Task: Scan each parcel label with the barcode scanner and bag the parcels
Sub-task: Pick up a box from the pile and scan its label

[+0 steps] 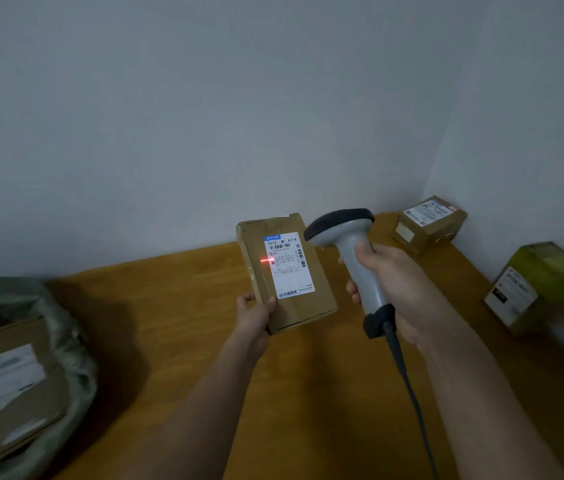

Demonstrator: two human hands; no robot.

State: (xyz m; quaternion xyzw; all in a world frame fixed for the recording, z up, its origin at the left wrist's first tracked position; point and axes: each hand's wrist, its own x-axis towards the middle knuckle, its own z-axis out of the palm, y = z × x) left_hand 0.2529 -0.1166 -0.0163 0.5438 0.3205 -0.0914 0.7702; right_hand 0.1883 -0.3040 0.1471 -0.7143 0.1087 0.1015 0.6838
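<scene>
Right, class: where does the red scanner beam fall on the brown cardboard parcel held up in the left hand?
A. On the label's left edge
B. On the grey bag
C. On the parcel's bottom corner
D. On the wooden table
A: the red scanner beam crosses the left edge of the white shipping label on the brown cardboard parcel.

The one camera sits on my head, looking forward and down over my forearms at the bench (pixel 176 327), close in, with bare wall (pixel 204 116) filling the upper half.
</scene>
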